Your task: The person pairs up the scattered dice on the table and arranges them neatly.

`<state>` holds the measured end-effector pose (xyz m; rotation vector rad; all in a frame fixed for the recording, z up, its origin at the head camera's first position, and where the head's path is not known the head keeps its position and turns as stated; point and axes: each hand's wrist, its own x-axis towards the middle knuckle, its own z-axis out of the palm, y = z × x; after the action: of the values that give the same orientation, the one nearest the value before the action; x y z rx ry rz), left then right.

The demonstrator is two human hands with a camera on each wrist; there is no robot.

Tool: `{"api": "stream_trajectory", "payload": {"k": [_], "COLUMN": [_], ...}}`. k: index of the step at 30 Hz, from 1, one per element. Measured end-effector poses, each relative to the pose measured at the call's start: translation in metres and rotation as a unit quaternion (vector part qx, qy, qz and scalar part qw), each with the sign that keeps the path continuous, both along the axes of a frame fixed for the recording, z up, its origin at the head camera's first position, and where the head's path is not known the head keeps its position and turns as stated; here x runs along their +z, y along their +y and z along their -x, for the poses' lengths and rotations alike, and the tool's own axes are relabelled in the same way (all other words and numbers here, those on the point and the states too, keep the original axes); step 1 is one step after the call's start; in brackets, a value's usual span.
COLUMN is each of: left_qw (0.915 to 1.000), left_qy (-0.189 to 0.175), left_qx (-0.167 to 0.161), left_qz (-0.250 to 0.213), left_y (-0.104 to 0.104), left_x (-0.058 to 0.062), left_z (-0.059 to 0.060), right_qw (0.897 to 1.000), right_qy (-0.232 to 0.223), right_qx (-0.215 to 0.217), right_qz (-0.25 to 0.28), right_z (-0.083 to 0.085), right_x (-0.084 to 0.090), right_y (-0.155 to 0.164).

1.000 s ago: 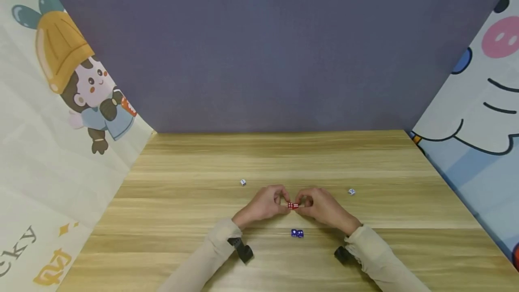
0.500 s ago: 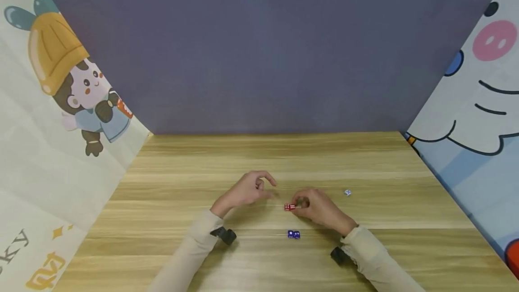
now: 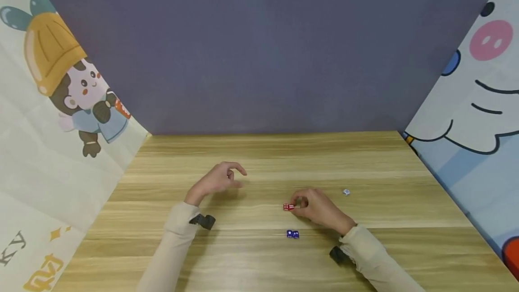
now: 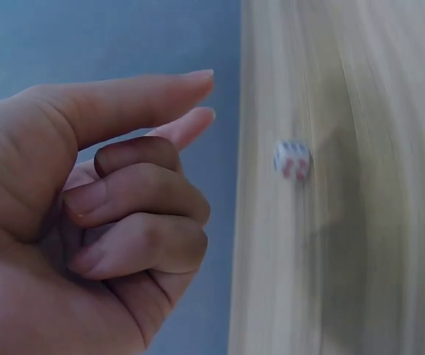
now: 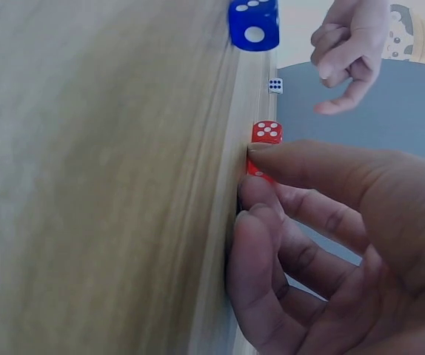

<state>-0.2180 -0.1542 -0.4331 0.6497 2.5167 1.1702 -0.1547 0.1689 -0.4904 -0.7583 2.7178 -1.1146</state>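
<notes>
My right hand rests on the wooden table, thumb and fingers pinching a red die. A second red die sits right against it; together they show as a red pair in the head view. My left hand hovers above the table to the left, fingers loosely curled, holding nothing. A white die lies on the table just beyond its fingertips. Two blue dice sit side by side nearer to me.
Another white die lies right of my right hand. A purple wall stands behind the table, with cartoon-printed panels on the left and right. Black wrist cameras are strapped to both cream sleeves.
My left hand let go of the red dice, lifted, and moved left and away. My right hand stayed on the red dice.
</notes>
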Motion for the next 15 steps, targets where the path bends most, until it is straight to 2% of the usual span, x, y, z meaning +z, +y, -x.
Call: {"api": "stream_trajectory", "payload": {"k": [6,15], "left_qw": [0.9999,1.0000], "left_qy": [-0.003,0.002], "left_qx": [0.016,0.003], "left_qz": [0.006,0.004], "left_y": [-0.013,-0.015], "left_x": [-0.009,-0.027], "left_z": [0.007,0.014], "right_qw": [1.000,1.000], "right_qy": [-0.004,-0.005], "right_qx": [-0.005,-0.017], "right_qz": [-0.005,-0.011], "right_z": [0.000,0.000], "right_x": [0.001,0.000], "right_y": [-0.001,-0.001]}}
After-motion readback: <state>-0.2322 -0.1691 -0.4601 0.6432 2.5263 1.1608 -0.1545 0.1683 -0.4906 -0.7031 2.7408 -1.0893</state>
